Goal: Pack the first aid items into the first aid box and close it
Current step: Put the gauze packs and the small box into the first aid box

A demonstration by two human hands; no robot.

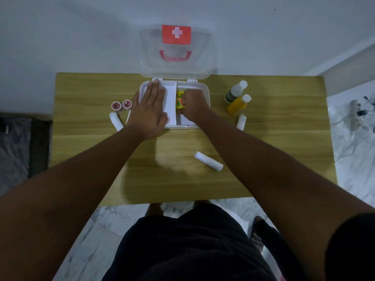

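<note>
Pale walls and a marbled white floor surround a wooden table, at whose far edge a white first aid box is set with its clear lid raised upright; a red label with a white cross and a red handle are carried on the lid. The left hand is laid flat, fingers spread and holding nothing, over the left part of the box, partly on a white tray insert. The right hand is lowered into the right compartment, curled closed around a small yellow packet, which is held against the divider. On the table to the left of the box, two small red-rimmed round containers are seen side by side, with a white bandage roll just in front of them. To the right of the box, a white bottle and an orange bottle are placed close together, and a short white roll lies nearer. Another white roll rests alone, well in front of the box. Dark clothing is visible below the table edge.
</note>
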